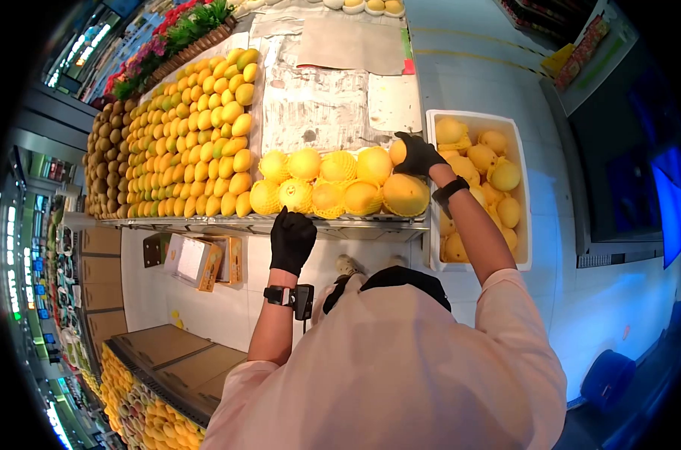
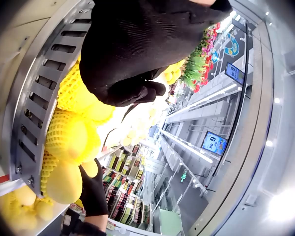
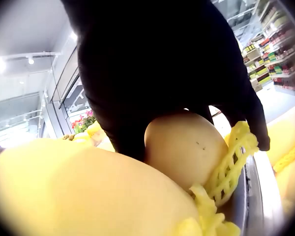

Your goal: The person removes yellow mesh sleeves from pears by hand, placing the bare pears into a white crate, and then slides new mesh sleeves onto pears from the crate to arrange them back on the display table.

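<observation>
My right hand (image 1: 419, 156), in a black glove, grips a smooth yellow melon (image 3: 184, 150) at the right end of the display. A yellow foam net (image 3: 233, 164) shows beside that melon, at the fingertips. Directly in front sits a larger yellow melon (image 1: 406, 195), which fills the lower left of the right wrist view. My left hand (image 1: 292, 238), also black-gloved, hangs at the stand's front edge near a netted melon with a face-like mark (image 1: 295, 195). Its fingers are loosely curled and hold nothing in the left wrist view (image 2: 137, 54).
A white foam box (image 1: 526, 202) of yellow melons stands right of the display. Rows of mangoes (image 1: 198, 142) lie to the left, with brown fruit (image 1: 108, 157) beyond. Worn paper (image 1: 310, 105) covers the stand behind the melons. A slotted metal rail (image 2: 39, 101) runs along its front.
</observation>
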Available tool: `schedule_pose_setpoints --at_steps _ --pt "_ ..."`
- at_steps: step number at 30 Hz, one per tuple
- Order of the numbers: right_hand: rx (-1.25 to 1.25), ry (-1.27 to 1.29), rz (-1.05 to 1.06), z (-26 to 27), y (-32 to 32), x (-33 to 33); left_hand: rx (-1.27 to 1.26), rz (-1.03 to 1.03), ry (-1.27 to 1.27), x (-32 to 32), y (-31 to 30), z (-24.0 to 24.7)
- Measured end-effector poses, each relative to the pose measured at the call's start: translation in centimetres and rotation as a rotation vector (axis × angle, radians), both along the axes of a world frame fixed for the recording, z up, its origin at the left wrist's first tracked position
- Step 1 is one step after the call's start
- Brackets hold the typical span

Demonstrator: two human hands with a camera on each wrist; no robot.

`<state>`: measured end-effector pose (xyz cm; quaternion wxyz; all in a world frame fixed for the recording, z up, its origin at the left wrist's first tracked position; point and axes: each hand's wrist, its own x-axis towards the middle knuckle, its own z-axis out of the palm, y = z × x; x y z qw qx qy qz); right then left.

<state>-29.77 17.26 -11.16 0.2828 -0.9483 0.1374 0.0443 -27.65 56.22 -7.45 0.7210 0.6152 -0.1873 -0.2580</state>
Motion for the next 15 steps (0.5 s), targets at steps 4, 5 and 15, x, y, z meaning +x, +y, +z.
schedule_pose_setpoints --at_steps 4,5,15 --pt "0.066 0.005 -0.036 -0.2 -0.2 0.3 -0.614 -0.038 0.697 -0.9 0.1 1.5" --pt "0.069 0.030 -0.046 -0.2 -0.2 0.5 -0.594 -0.024 0.712 -1.1 0.2 1.8" --pt "-0.038 -0.027 -0.101 2.7 1.2 -1.1 -0.748 0.046 0.887 -1.0 0.0 1.3"
